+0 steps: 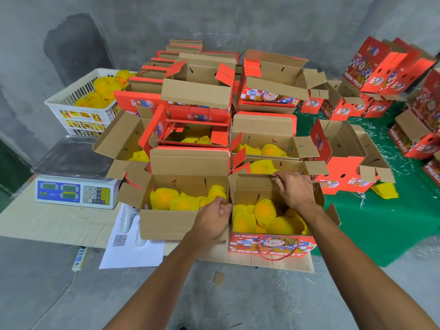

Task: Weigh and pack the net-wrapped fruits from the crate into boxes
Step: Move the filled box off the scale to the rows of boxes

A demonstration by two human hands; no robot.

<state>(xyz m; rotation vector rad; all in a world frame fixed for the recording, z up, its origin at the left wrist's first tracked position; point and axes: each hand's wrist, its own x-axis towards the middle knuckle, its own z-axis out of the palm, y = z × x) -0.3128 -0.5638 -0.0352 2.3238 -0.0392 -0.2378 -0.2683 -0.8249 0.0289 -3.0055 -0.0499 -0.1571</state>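
A red printed fruit box [271, 246] stands open at the front, filled with several yellow net-wrapped fruits [264, 210]. My left hand [212, 220] pinches the box's left side flap at its near left corner. My right hand [294, 189] grips the top edge of the box's back flap. Left of it a second open box [166, 225] holds more netted fruits [163, 197]. The white crate [78, 106] with netted fruits sits at the far left, behind the scale [73, 184], whose steel pan is bare.
Many open red and brown boxes [197, 91] are stacked behind the front two, some holding fruit. More boxes [390, 67] stand on the green mat [392, 220] at right, with one loose netted fruit [384, 190]. A paper sheet [128, 253] and a power strip [79, 258] lie front left.
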